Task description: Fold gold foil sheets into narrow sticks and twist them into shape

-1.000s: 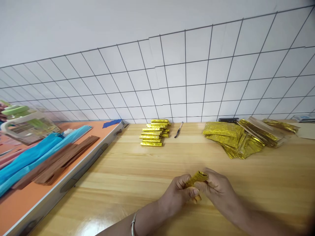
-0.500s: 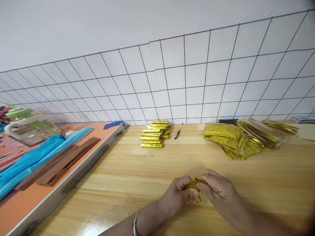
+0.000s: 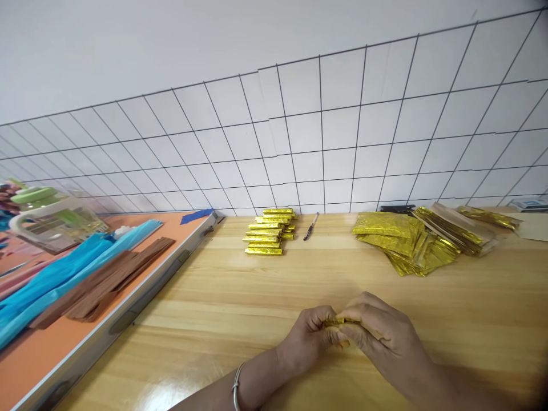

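Between my two hands, low in the head view and right of the middle, is a small folded piece of gold foil paper (image 3: 342, 322). My left hand (image 3: 309, 337), with a metal bangle at its wrist, is closed on the foil's left end. The fingers and thumb of my right hand (image 3: 383, 334) pinch its right end and cover most of it. Farther back on the table lies a stack of narrow folded gold strips (image 3: 264, 234). To the right rests a heap of flat gold foil sheets (image 3: 398, 237).
A pen (image 3: 311, 226) lies beside the stack. At the left, an orange board (image 3: 128, 297) with a raised edge bears blue strips (image 3: 72, 265), brown strips (image 3: 103, 279) and a green-lidded clear container (image 3: 47, 220). A gridded white wall (image 3: 299, 137) closes off the back.
The gold foil has been tilted down and pressed flatter, so its open end no longer shows. My right fingers have moved left over it, nearer my left hand.
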`<state>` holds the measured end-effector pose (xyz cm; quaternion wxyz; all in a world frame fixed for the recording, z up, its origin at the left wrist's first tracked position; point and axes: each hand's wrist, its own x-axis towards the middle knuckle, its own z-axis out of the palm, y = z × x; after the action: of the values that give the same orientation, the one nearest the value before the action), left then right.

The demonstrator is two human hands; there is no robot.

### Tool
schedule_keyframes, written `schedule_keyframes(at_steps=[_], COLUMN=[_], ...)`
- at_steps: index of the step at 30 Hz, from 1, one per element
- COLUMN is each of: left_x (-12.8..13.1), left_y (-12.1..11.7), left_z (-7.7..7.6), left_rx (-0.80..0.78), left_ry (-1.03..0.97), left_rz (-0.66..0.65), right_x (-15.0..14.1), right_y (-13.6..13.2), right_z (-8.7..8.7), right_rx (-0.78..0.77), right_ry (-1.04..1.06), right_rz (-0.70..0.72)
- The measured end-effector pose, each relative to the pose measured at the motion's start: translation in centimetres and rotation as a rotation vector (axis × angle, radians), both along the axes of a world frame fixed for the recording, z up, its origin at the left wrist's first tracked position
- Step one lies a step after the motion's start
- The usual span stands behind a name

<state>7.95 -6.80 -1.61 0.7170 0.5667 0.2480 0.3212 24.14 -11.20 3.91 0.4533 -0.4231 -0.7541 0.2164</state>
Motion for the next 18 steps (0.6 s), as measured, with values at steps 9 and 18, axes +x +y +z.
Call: schedule_keyframes(at_steps=[9,18], left_x=[-0.07,-0.03], left_y=[-0.01,0.08], left_z=[-0.72,-0.3], left_rx=[0.017,0.061], left_ry=[0.036,0.083], left_rz=[-0.035,-0.023], right_x=[0.06,0.16], right_y=[-0.11,0.29], right_z=[0.42,0.2], right_rx=[0.097,0.005], right_ry=[-0.038,-0.11], right_rz=[-0.009,-0.02])
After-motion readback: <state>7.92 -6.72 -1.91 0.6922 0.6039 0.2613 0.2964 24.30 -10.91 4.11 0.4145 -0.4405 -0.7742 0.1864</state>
